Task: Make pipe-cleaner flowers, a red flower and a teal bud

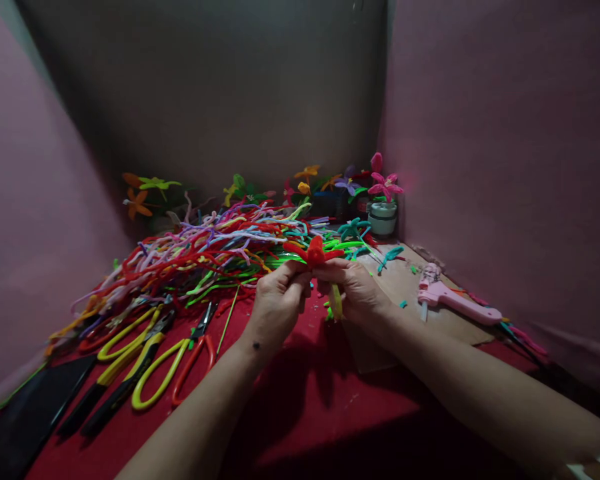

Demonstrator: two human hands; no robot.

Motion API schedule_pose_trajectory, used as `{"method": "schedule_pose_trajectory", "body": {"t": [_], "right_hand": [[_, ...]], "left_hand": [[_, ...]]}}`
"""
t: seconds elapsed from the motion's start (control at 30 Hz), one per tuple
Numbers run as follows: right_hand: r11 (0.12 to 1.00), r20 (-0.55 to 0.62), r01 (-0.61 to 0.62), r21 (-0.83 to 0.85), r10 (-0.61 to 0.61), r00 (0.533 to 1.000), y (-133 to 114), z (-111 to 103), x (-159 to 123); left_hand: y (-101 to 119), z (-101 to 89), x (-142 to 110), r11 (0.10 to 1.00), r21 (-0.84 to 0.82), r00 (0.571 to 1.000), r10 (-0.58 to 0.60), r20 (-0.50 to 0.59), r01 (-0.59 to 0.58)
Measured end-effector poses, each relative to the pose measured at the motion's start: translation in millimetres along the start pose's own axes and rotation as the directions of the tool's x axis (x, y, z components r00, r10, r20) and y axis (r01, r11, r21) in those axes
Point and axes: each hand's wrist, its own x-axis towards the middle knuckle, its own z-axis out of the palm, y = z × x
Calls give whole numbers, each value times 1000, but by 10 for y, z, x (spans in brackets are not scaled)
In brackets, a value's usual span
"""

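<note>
Flower (316, 252), red, one: centre of frame, its base pinched by the left hand (283, 293) and the right hand (356, 288), fingers drawn narrow on it. Probably very light, soft, fuzzy, not slippery; petals (334, 254) likely bend or crush easily. Best hold: the base, beneath the petals.

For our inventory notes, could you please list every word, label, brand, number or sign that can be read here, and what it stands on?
There is no readable text in this view.
Pink glue gun: any marking is too small or blurred to read.
Yellow-and-black pliers: likewise, if marked at all.
Red fuzzy flower between left hand and right hand: no lettering shows.
</note>
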Motion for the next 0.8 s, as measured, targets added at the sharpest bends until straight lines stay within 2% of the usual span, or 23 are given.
{"method": "schedule_pose_trajectory", "body": {"t": [0.07, 0.17, 0.27, 0.4, 0.47, 0.6, 0.8], "right_hand": [[1000, 22, 14, -27, -14, 1000, -27, -13, 7], [1000, 46, 17, 0, -17, 999, -29, -30, 17], [999, 75, 1, 45, -4, 997, 5, -57, 33], [996, 141, -43, 76, 32, 990, 46, -108, 57], [995, 178, -54, 85, 38, 983, 51, -123, 61], [995, 222, -59, 84, 40, 974, 54, -108, 54], [1000, 243, 9, 19, -13, 970, 58, -75, 20]], "left_hand": [[59, -2, -1, 980, -178, 995, -87, 46, 94], [90, -16, 5, 928, -329, 984, -146, 106, 173], [50, -41, 26, 862, -436, 963, -193, 190, 259], [-32, -79, 62, 743, -526, 897, -234, 374, 413], [-57, -94, 73, 711, -541, 874, -223, 432, 450], [-83, -130, 91, 727, -544, 882, -185, 434, 420], [-104, -214, 117, 851, -462, 924, -66, 377, 249]]}}
